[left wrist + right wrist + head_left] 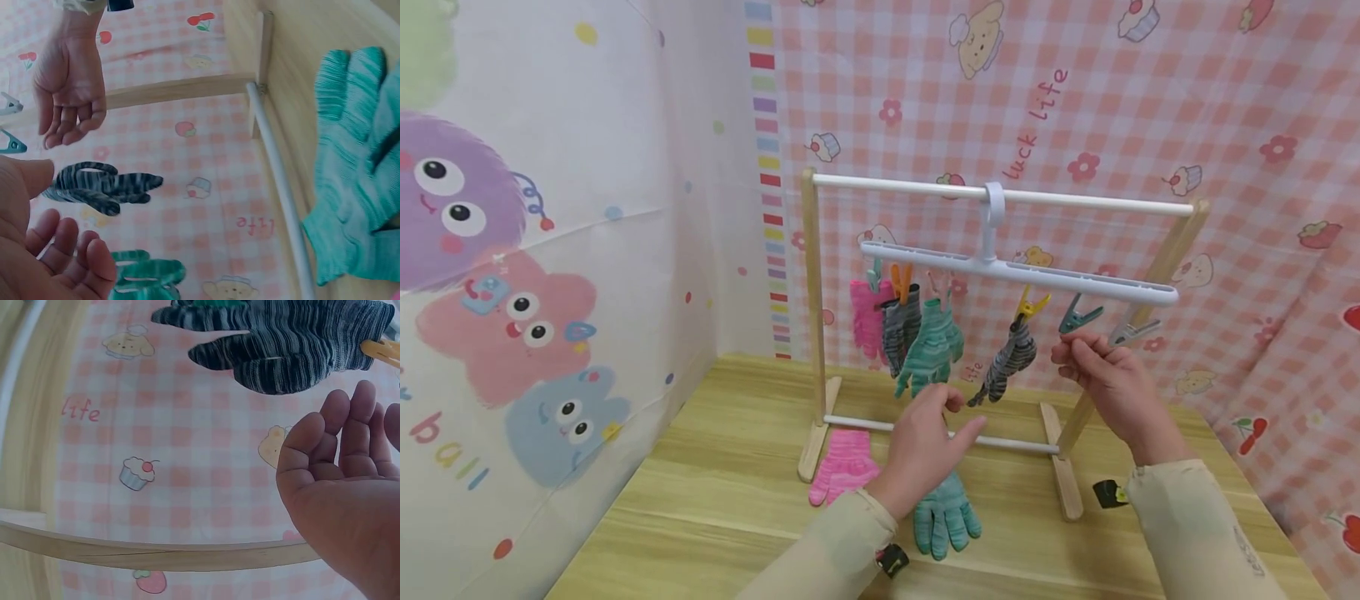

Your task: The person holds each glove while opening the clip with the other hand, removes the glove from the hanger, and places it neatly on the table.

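Already hung: four gloves dangle from the hanger (pixel 1018 272): the hanging pink glove (pixel 870 317) and dark glove (pixel 892 335) left of centre in the head view, the hanging green glove (pixel 934 343) beside them, and the striped glove (pixel 1011 362) on its yellow clip (pixel 1033 306) right of centre.
Still down: the loose pink glove (pixel 846 467) and the loose green glove (pixel 943 517) lie on the tabletop (pixel 700 500), lower middle of the frame, the green one partly behind my arm.
Free clips: a teal clip (pixel 1081 318) and a grey clip (pixel 1133 332), right of the frame, carry nothing.
My left grip (pixel 925 446): thumb and fingers apart, nothing between them, low in the middle near the striped glove.
My right grip (pixel 1108 375): fingers loosely bent, nothing held, just below the teal clip; contact I cannot tell.
Progress: I'd judge it more than half done, with two gloves left for two bare clips.
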Available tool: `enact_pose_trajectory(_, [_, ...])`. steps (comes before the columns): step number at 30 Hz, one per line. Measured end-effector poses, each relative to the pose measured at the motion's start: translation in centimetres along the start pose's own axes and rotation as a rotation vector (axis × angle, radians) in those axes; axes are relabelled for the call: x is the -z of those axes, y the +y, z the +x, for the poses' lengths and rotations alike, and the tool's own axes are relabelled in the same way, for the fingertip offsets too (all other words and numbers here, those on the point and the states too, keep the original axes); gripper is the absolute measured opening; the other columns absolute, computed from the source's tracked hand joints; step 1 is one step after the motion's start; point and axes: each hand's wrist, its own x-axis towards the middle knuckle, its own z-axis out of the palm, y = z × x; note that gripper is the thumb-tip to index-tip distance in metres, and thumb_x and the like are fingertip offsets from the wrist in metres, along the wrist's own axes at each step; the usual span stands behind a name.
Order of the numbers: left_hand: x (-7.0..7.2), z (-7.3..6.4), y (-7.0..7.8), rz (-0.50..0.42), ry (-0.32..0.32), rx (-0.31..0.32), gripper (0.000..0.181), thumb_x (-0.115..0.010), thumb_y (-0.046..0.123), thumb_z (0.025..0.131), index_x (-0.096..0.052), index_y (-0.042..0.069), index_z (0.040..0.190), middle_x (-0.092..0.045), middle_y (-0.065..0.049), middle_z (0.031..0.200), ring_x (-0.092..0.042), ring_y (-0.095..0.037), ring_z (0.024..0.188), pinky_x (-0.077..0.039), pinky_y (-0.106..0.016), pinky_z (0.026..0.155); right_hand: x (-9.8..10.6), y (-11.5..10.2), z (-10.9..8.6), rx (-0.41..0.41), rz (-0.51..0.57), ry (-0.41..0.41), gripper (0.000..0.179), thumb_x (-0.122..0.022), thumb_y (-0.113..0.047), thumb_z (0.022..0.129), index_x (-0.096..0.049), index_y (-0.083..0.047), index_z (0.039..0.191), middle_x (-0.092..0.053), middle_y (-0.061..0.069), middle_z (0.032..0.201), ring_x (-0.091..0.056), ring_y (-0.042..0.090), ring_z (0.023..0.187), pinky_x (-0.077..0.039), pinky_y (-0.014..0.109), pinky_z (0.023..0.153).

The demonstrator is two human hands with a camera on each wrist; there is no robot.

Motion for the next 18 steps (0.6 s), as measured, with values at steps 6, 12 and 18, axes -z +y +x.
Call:
enact_pose_trajectory(6, [-0.1, 0.8, 1.4, -0.093, 0.089, -0.096, 0.034, -0.075, 0.031, 0.102, -0.067, 0.013, 0.13, -0.071, -0.004, 0.122, -0.068, -0.02, 0.102, -0.059, -0.027, 0.085, 0.0, -0.5, 1.3, 0.002, -0.049, 0.059, 0.015, -0.056, -0.013, 0.111, -0.069, -0.008, 0.116, -0.077, -0.002, 0.112, -0.071, 0.009, 0.109, -0.058, 0.022, 0.094])
enact_pose_trajectory(12, [-0.4, 1.7, 2.0, -0.11, 0.11, -0.132, 0.044, -0.072, 0.032, 0.105, -0.061, 0.012, 0.143, -0.072, -0.007, 0.134, -0.069, -0.022, 0.12, -0.059, -0.037, 0.1, -0.3, -1.0, 3.0, -0.007, -0.071, 0.065, 0.023, -0.058, -0.02, 0.111, -0.066, -0.005, 0.127, -0.072, -0.003, 0.123, -0.067, 0.011, 0.118, -0.057, 0.022, 0.099])
enact_pose_trajectory(18, [-0.7, 2.8, 2.4, -0.103, 0.074, -0.09, 0.053, -0.069, 0.036, 0.106, -0.055, 0.012, 0.151, -0.069, -0.005, 0.143, -0.067, -0.021, 0.131, -0.058, -0.039, 0.106, -0.5, -0.7, 5.2, 0.054, 0.025, -0.016, 0.022, -0.049, -0.015, 0.114, -0.068, -0.007, 0.123, -0.074, 0.0, 0.122, -0.069, 0.013, 0.12, -0.057, 0.027, 0.103])
